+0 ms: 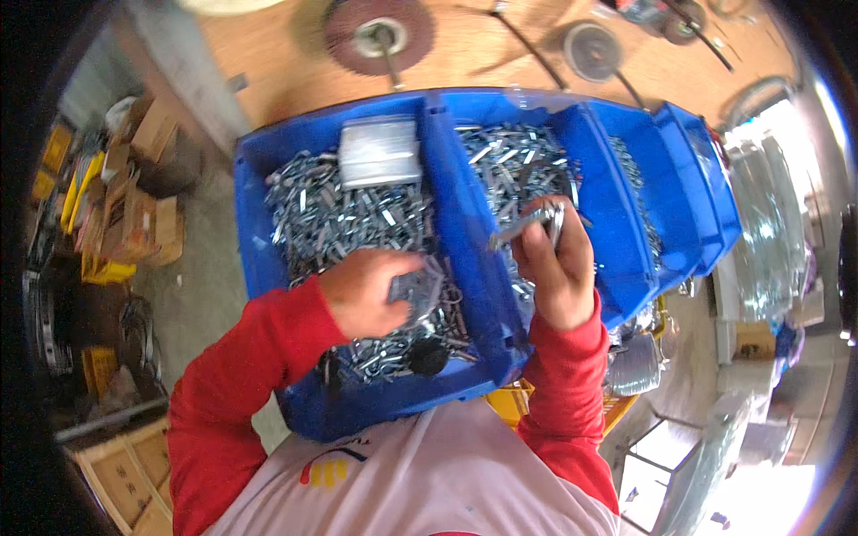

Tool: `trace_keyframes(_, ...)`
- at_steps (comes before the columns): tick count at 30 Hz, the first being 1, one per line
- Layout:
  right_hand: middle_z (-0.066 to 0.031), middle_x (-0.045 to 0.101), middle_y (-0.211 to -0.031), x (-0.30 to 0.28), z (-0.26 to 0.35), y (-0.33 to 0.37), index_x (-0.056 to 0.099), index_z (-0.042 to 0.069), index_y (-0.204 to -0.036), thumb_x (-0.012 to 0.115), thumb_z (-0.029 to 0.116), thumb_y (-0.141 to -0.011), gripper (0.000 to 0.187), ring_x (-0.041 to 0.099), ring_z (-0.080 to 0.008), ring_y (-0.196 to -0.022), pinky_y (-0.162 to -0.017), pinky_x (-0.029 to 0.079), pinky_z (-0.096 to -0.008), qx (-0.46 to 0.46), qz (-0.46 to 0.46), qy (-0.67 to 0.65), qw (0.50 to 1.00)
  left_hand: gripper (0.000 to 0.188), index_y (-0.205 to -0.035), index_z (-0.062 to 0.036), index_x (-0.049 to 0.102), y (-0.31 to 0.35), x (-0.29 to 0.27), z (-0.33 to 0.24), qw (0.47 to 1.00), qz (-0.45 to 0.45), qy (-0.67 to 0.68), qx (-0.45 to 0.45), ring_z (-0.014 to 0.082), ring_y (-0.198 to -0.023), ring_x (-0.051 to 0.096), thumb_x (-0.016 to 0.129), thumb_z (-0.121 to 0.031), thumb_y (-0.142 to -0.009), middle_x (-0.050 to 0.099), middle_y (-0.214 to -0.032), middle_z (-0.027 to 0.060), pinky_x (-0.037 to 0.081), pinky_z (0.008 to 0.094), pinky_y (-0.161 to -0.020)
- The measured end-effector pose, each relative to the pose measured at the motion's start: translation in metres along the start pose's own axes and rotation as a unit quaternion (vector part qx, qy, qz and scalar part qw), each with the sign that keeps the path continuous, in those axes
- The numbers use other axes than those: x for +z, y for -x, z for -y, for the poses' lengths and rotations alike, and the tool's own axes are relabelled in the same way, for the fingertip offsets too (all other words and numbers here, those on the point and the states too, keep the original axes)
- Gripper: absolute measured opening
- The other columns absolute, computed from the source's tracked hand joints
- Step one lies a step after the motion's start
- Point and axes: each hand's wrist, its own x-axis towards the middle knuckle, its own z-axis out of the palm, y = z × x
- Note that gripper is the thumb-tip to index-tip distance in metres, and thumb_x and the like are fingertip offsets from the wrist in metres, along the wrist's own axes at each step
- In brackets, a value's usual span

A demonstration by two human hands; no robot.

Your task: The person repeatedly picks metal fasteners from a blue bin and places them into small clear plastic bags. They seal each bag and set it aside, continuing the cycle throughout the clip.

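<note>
Two blue bins of small shiny metal pieces stand before me, the left bin (393, 409) and a narrower second bin (474, 223). Over the pieces in the left one, my left hand (365, 290) curls its thumb and fingers around a clear, plastic-looking object (416, 297), blurred by motion. Above the second bin, my right hand (565, 268) pinches a shiny metal piece (529, 223) between thumb and fingers; whether there is more than one cannot be made out. A stack of clear plastic bags (380, 150) lies on the metal pieces at the left bin's far end.
More blue bins (675, 210) continue to the right. A dark round object (429, 355) sits at the left bin's near end. Beyond the bins, a wooden board (277, 54) carries a brown disc (344, 37) and metal rods. Cardboard boxes (130, 219) are on the left floor.
</note>
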Motion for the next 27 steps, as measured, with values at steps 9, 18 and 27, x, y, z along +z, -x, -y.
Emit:
trace_keyframes(9, -0.0098, 0.061, -0.09, 0.075, 0.027, 0.017, 0.05, -0.001, -0.114, 0.05, 0.019, -0.107, 0.021, 0.057, -0.0161, -0.078, -0.076, 0.046, -0.0291, -0.132, 0.048, 0.092, 0.986, 0.047, -0.117, 0.0017, 0.065, 0.001, -0.008, -0.016, 0.998, -0.039, 0.031, 0.05, 0.0357, -0.078, 0.07, 0.068, -0.007, -0.071, 0.069, -0.087, 0.0207, 0.055, 0.0419, -0.071)
trace_keyframes(18, -0.0249, 0.06, -0.123, 0.088, 0.014, 0.02, 0.039, -0.002, -0.121, 0.054, 0.006, -0.102, 0.026, 0.061, -0.0308, -0.116, -0.103, 0.046, -0.0428, -0.214, 0.084, -0.026, 0.973, 0.051, -0.121, 0.0019, 0.063, 0.003, -0.005, 0.002, 0.997, -0.015, 0.045, 0.062, 0.0365, -0.086, 0.071, 0.068, -0.007, -0.072, 0.07, -0.104, 0.0232, 0.056, 0.0419, -0.078)
trace_keyframes(27, -0.0125, 0.069, -0.089, -0.109, 0.048, 0.044, 0.061, -0.003, -0.096, 0.054, 0.016, -0.103, 0.021, 0.062, -0.0159, -0.082, -0.078, 0.048, -0.0295, -0.123, -0.333, 0.148, 0.923, 0.061, -0.141, 0.0051, 0.051, -0.002, -0.018, -0.017, 0.988, 0.019, 0.131, -0.074, 0.0179, -0.064, 0.071, 0.055, 0.007, -0.08, 0.07, -0.113, 0.0182, 0.057, 0.0306, -0.054)
